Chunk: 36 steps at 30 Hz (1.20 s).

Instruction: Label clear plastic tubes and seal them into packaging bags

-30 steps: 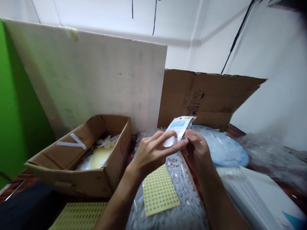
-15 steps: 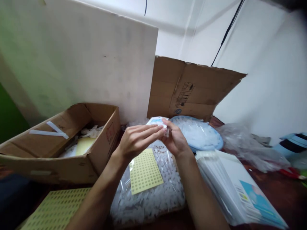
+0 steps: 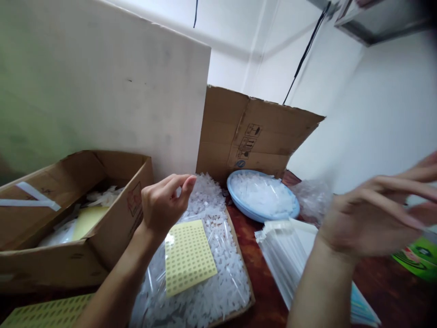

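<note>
My left hand (image 3: 167,200) is raised over the back of a clear-wrapped tray (image 3: 228,282) of small white pieces, its fingers curled and thumb against the forefinger; whatever is in the pinch, if anything, is hidden. A yellow sheet of small round stickers (image 3: 189,257) lies on that tray. At the right, my right hand (image 3: 378,214) is lifted beyond a stack of clear sleeves (image 3: 287,255), its fingers stretched and slightly blurred, nothing visible in them.
An open cardboard box (image 3: 109,246) stands at the left, with another sticker sheet (image 3: 44,314) before it. A blue basin (image 3: 262,214) of white pieces sits near a cardboard sheet (image 3: 259,136). Crumpled plastic (image 3: 312,196) and a green packet (image 3: 419,257) lie at the right.
My hands have parted; the right one has swung far to the right. The small white and blue packet they held is out of sight. The view has turned rightward.
</note>
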Each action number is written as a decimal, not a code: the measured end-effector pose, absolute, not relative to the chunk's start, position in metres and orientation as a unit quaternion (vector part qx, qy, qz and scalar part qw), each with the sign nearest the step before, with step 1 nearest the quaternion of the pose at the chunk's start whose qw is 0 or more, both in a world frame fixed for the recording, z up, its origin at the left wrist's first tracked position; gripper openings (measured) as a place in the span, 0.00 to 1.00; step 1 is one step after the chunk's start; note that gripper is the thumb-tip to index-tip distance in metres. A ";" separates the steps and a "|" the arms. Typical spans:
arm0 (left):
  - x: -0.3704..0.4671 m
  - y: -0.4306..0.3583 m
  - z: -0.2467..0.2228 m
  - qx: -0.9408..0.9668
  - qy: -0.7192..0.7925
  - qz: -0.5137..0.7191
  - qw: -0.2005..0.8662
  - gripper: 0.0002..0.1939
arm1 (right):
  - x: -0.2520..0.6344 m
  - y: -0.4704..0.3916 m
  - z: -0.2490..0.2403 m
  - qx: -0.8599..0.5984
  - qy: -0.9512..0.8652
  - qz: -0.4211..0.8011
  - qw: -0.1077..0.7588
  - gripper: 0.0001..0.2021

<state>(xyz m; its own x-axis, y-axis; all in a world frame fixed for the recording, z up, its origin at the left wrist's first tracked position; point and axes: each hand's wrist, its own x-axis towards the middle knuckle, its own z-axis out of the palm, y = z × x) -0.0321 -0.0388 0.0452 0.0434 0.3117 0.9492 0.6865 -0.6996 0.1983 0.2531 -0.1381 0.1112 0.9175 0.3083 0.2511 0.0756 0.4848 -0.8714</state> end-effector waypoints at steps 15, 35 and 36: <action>0.027 -0.050 -0.014 -0.938 -0.335 -0.040 -0.083 0.06 | 0.272 -0.006 -0.016 -0.815 -0.565 0.074 0.106 0.16; 0.021 -0.040 -0.026 -0.918 -0.375 -0.035 -0.127 0.11 | 0.275 0.003 -0.011 -0.756 -0.576 0.033 0.308 0.18; 0.015 -0.037 -0.021 -0.911 -0.392 -0.038 -0.124 0.13 | 0.269 0.003 -0.008 -0.737 -0.588 0.039 0.330 0.18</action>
<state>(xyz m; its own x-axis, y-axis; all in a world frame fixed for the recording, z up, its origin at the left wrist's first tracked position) 0.0145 -0.0373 -0.0210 0.6895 0.7237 -0.0284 0.7049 -0.6616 0.2557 0.2692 0.0027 -0.0076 0.3050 0.8932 0.3304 0.8416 -0.0905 -0.5324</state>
